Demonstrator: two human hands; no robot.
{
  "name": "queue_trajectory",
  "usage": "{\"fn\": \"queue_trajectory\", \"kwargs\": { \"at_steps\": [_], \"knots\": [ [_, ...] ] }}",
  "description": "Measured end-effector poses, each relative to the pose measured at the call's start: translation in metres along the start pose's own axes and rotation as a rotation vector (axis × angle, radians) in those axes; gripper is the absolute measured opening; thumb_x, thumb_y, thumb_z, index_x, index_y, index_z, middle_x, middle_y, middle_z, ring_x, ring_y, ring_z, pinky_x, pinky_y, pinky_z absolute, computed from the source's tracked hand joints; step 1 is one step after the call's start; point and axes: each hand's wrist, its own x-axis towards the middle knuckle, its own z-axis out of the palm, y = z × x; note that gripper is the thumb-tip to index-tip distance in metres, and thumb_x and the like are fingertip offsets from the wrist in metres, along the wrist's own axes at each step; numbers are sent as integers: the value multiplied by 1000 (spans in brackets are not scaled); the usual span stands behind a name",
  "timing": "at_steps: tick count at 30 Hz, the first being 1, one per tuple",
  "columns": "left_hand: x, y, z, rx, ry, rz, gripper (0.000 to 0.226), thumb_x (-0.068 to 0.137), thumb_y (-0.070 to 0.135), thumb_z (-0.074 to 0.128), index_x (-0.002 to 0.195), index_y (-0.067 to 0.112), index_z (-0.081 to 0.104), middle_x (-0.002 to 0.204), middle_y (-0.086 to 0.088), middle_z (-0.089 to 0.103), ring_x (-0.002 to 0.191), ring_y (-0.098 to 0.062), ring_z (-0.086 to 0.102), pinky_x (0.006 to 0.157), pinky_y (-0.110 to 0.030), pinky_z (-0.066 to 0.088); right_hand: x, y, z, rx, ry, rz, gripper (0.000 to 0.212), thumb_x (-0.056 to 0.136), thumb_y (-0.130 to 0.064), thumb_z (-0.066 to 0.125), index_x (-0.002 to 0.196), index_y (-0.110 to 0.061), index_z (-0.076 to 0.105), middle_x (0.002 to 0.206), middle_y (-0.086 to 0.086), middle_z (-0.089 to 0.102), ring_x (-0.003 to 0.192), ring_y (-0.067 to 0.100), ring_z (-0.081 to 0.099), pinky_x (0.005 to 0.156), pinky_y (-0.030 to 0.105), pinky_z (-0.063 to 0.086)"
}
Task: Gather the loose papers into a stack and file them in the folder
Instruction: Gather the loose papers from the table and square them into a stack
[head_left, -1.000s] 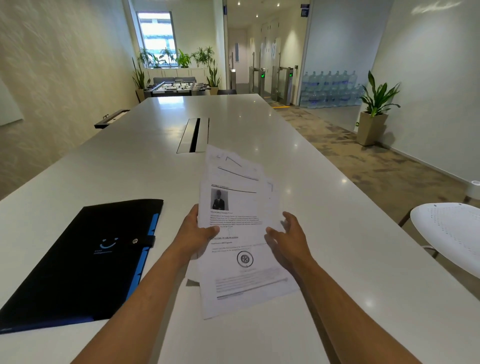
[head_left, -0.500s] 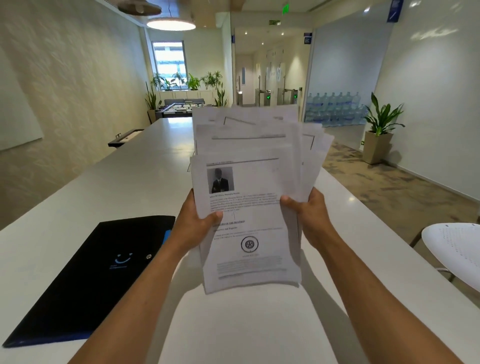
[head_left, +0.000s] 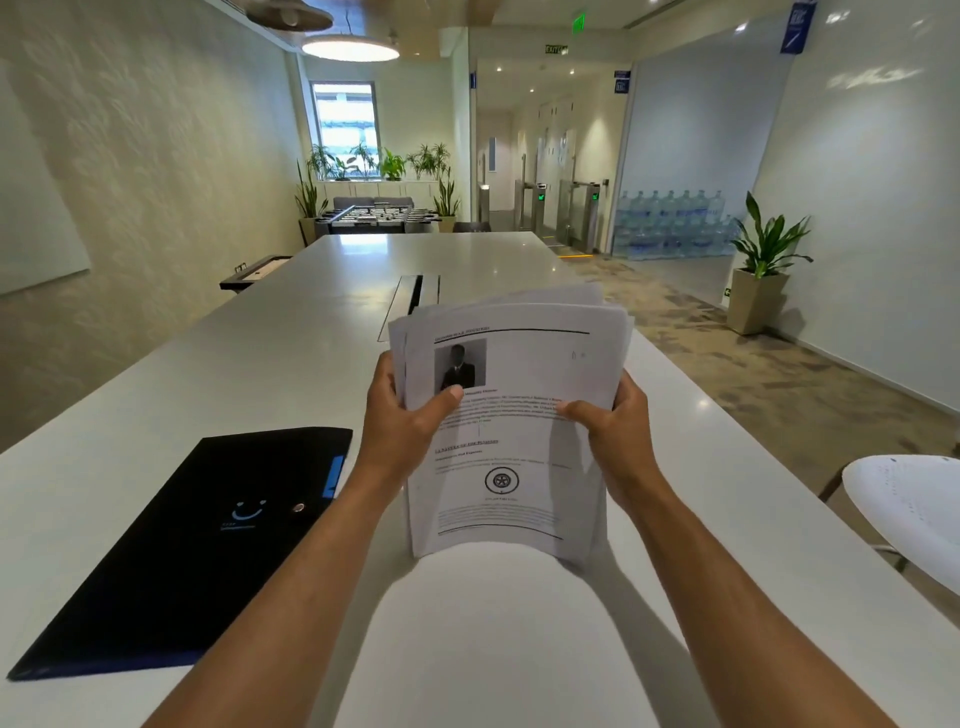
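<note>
Both my hands hold a stack of printed white papers (head_left: 524, 457) upright, its bottom edge resting on the white table (head_left: 260, 364). My left hand (head_left: 405, 421) grips the stack's left side with the thumb on the front page. My right hand (head_left: 618, 431) grips the right side. The sheets sit nearly squared, with a few top corners fanned out behind. A black folder (head_left: 197, 540) with a blue edge, a snap button and a smile logo lies shut on the table to the left of my left arm.
A cable slot (head_left: 415, 296) runs down the middle of the table beyond the papers. A white chair seat (head_left: 909, 509) stands at the table's right edge. A potted plant (head_left: 763, 270) stands by the right wall.
The papers were lifted off the table and fanned in the air, then came down and closed into a squarer stack standing on its bottom edge. My grip shifted higher on both sides.
</note>
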Motion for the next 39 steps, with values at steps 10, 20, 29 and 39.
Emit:
{"fn": "queue_trajectory", "kwargs": {
  "at_steps": [10,20,29,39],
  "knots": [
    [9,16,-7,8,73,53,45,74,27,74,112,25,52,98,1,64,85,-10,68,63,-23,57,1,-17,-5,-45,3,-104,50,68,-14,70,107,-40,51,101,-10,66,93,10,66,64,22,57],
    [1,6,5,-17,44,22,46,75,20,65,119,26,51,98,0,63,84,-14,68,59,-25,56,-8,-1,4,-90,13,-99,51,75,-26,69,116,-38,42,103,-21,62,92,0,64,64,19,56],
    [12,34,2,161,158,431,83,72,-5,63,139,32,32,115,-3,49,101,-6,56,73,-16,52,3,-42,4,-225,41,-385,92,78,-9,69,140,-52,17,127,-34,44,104,4,59,71,20,58],
    [17,40,2,443,199,488,28,79,12,63,107,13,65,105,3,54,99,-12,53,79,-25,55,14,-53,11,-453,172,-443,34,80,-8,69,112,-15,59,112,0,55,95,-2,49,75,1,40]
  ]
}}
